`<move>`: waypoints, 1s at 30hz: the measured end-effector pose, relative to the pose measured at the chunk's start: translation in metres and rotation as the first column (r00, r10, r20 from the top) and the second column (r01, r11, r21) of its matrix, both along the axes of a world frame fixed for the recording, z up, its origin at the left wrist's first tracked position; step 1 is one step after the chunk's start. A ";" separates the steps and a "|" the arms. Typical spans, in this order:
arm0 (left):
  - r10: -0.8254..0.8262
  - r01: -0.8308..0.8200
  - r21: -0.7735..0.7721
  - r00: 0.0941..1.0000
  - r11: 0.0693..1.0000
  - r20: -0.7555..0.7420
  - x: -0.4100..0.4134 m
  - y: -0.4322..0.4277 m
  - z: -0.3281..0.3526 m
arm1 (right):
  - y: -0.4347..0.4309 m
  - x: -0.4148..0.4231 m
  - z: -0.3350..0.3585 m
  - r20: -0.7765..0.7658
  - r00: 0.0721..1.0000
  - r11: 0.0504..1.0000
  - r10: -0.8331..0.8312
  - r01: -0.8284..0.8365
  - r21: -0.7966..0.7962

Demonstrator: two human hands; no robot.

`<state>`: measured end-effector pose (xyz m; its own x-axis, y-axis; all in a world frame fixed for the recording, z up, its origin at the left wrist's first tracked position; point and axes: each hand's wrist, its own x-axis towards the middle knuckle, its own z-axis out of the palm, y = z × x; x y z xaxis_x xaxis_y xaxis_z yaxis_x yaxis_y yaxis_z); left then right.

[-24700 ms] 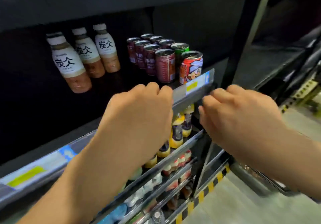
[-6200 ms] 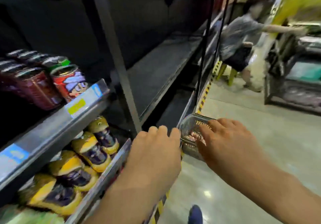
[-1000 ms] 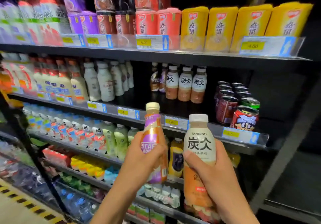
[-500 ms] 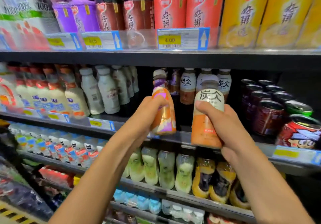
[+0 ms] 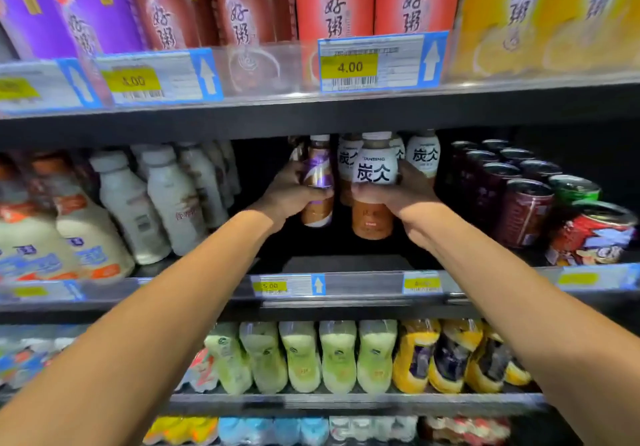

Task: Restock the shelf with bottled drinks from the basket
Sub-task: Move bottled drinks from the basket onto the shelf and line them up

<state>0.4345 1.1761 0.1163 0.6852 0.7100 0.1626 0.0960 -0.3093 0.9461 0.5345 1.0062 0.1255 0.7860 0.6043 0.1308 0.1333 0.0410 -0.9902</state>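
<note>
Both arms reach deep into the middle shelf (image 5: pixel 346 302). My left hand (image 5: pixel 289 194) grips a purple-and-brown labelled bottle (image 5: pixel 317 182) around its middle. My right hand (image 5: pixel 403 196) grips a brown tea bottle (image 5: pixel 374 186) with a white label and black characters. Both bottles are upright, side by side, in the dark gap of the shelf. Whether they touch the shelf floor I cannot tell. Matching white-label bottles (image 5: pixel 423 153) stand just behind them. The basket is out of view.
Pale milk-drink bottles (image 5: pixel 166 200) stand left of the gap, dark red cans (image 5: pixel 519 200) and a cartoon can (image 5: pixel 595 234) right of it. The shelf above carries purple, red and yellow cups behind price tags (image 5: pixel 379 63). Green and yellow bottles (image 5: pixel 339 355) fill the shelf below.
Both hands have pushed the two bottles from in front of the shelf edge back into the gap on the middle shelf. My view has moved closer to the shelf.
</note>
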 end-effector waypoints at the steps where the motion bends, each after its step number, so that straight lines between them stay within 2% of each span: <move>1: 0.003 -0.003 -0.003 1.000 1.000 0.007 0.006 0.006 -0.003 | 0.004 0.004 -0.001 0.024 1.000 0.999 -0.002 0.003 -0.040; 5: -0.008 0.008 0.002 1.000 1.000 -0.021 0.026 0.028 -0.013 | 0.020 0.019 -0.009 0.111 0.994 0.990 -0.011 0.026 -0.138; 12: 0.012 -0.009 0.035 0.996 0.999 -0.086 0.052 0.052 -0.012 | 0.039 0.033 -0.013 0.147 0.989 0.988 -0.033 0.054 -0.142; 17: 0.047 -0.046 0.022 0.998 0.999 -0.039 0.066 0.065 -0.017 | 0.039 0.034 -0.011 0.193 0.981 0.987 -0.006 0.037 -0.154; 30: 0.079 -0.078 0.024 0.995 0.997 -0.064 0.071 0.078 -0.022 | 0.047 0.038 -0.015 0.274 0.962 0.984 0.005 0.043 -0.170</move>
<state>0.5054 1.2541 0.0945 0.6370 0.7589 0.1352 0.1821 -0.3185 0.9303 0.5720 1.0534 0.1109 0.7468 0.6217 0.2361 0.3979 -0.1332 -0.9077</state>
